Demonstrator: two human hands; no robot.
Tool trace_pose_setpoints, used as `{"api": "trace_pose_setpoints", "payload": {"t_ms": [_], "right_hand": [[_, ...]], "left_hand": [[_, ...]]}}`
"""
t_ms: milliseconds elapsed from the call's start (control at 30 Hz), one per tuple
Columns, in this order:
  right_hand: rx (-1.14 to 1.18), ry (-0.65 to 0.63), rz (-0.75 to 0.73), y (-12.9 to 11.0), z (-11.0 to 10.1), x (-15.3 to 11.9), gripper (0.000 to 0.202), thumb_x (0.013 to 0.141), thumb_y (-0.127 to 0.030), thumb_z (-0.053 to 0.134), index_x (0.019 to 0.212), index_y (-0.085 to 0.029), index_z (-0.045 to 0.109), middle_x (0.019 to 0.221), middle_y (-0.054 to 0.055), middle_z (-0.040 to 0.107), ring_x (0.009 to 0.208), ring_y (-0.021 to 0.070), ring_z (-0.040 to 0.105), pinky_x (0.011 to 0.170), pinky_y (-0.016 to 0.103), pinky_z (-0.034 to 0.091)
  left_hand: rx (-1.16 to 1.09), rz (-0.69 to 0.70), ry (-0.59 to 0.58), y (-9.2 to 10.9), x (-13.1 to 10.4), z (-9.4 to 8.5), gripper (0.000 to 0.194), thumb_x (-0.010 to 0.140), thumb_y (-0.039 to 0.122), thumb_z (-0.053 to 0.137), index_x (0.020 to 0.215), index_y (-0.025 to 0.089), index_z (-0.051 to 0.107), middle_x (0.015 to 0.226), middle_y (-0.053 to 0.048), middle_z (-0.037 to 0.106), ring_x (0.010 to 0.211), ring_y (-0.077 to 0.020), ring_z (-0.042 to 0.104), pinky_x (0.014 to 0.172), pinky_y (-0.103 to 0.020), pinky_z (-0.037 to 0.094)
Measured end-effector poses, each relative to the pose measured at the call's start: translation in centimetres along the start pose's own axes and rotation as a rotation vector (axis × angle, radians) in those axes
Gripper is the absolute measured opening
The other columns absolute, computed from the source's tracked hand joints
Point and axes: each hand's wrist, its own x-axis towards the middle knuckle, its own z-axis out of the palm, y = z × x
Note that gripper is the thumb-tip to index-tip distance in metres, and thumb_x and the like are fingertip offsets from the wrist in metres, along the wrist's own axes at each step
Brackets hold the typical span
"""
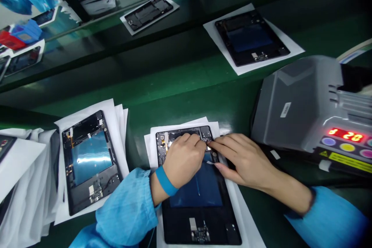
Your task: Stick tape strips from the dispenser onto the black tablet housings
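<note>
An opened tablet (200,217) lies on white sheets in front of me, its circuit boards and blue battery (197,190) exposed. My left hand (184,159), with a blue band at the wrist, is curled over the tablet's upper part. Its fingers are closed, and whatever they pinch is hidden beneath them. From the right, my right hand (244,159) rests at the tablet's upper right edge, fingers stretched and the thumb apart. The index fingertip touches near the corner, close to the left fingers. A small pale strip (210,162) shows by the right thumb tip.
Left of me, another opened tablet (107,184) lies on white sheets beside a stack of wrapped items (37,186). A grey machine with a red display (299,104) stands at right. Further tablets lie on the raised line behind, one at back right (276,42). Blue and red bins (27,31) sit far left.
</note>
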Motion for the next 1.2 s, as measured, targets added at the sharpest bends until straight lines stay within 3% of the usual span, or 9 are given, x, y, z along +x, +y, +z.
{"api": "trace_pose_setpoints", "payload": {"t_ms": [133,233,767,1200], "right_hand": [[0.016,0.117,0.039,-0.3,-0.2,0.7,0.022,0.093,-0.025,0.051,0.109,-0.012,0.059,0.096,0.008,0.066,0.083,0.0178,0.061,0.073,0.031,0.05],[-0.144,0.217,0.047,-0.4,0.0,1.6,0.02,0.089,-0.018,0.059,0.108,-0.012,0.059,0.091,0.004,0.067,0.072,0.0132,0.062,0.064,0.026,0.048],[-0.222,0.184,0.048,0.1,0.7,1.6,0.011,0.09,-0.016,0.06,0.1,-0.015,0.06,0.084,0.001,0.069,0.066,0.0112,0.062,0.062,0.024,0.045],[-0.237,0.157,0.055,-0.1,0.5,1.9,0.007,0.09,-0.014,0.059,0.096,-0.016,0.061,0.083,0.001,0.069,0.068,0.0122,0.064,0.063,0.026,0.047]], "left_hand": [[-0.106,-0.029,-0.008,-0.4,0.2,0.1,0.016,0.092,0.015,0.05,0.08,0.017,0.061,0.08,-0.003,0.059,0.076,-0.0188,0.055,0.072,-0.032,0.048],[-0.161,-0.047,0.011,-0.7,0.3,0.2,0.016,0.091,0.014,0.051,0.08,0.017,0.062,0.08,-0.003,0.06,0.075,-0.0185,0.056,0.073,-0.032,0.048],[-0.168,-0.03,0.078,-0.8,0.3,0.7,0.019,0.09,0.015,0.049,0.073,0.017,0.057,0.074,-0.001,0.057,0.071,-0.0177,0.054,0.071,-0.031,0.048],[-0.182,-0.051,0.043,-0.7,0.3,0.6,0.02,0.092,0.016,0.047,0.075,0.018,0.057,0.076,-0.002,0.058,0.073,-0.018,0.055,0.072,-0.032,0.049]]}}
